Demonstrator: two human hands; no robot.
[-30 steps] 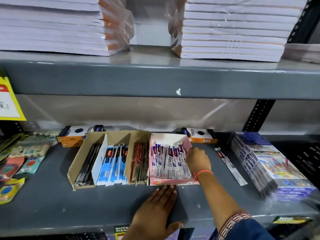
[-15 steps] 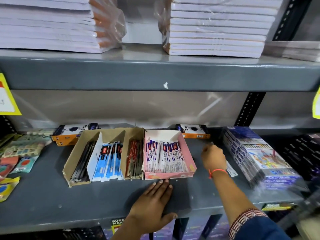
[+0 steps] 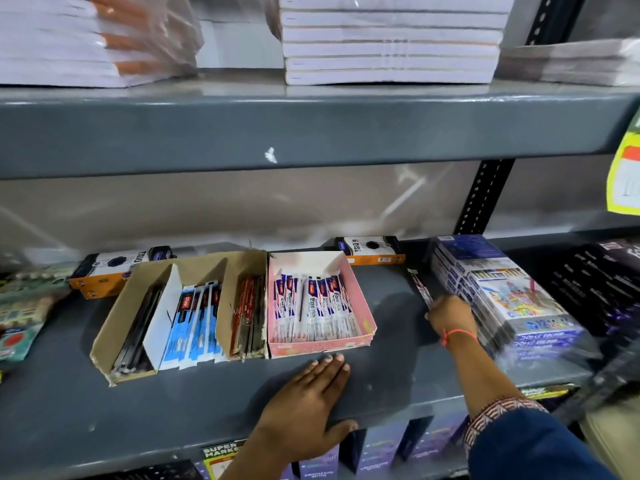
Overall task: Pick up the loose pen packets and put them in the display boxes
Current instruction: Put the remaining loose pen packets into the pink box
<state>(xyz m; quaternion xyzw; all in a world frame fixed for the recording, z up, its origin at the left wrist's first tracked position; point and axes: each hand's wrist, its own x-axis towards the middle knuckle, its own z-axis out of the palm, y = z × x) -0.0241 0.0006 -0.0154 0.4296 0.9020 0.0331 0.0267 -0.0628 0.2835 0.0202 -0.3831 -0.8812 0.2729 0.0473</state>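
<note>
A pink display box (image 3: pixel 362 306) holds several white pen packets (image 3: pixel 313 310). Left of it stands a brown cardboard display box (image 3: pixel 114 323) with black, blue and red packets in separate compartments. A loose pen packet (image 3: pixel 420 287) lies on the grey shelf to the right of the pink box. My right hand (image 3: pixel 452 315) is on the packet's near end, fingers closed around it. My left hand (image 3: pixel 311 389) lies flat on the shelf, fingertips just short of the pink box's front wall.
A wrapped stack of colour-pencil boxes (image 3: pixel 502 299) sits right beside my right hand. Orange-and-black boxes (image 3: pixel 370 249) stand at the back. Hanging packs (image 3: pixel 20 306) lie at far left. The upper shelf (image 3: pixel 311 126) carries notebook stacks and overhangs the working space.
My right hand left the pink box, moved right across the shelf and closed on the loose packet. My left hand stayed flat on the shelf.
</note>
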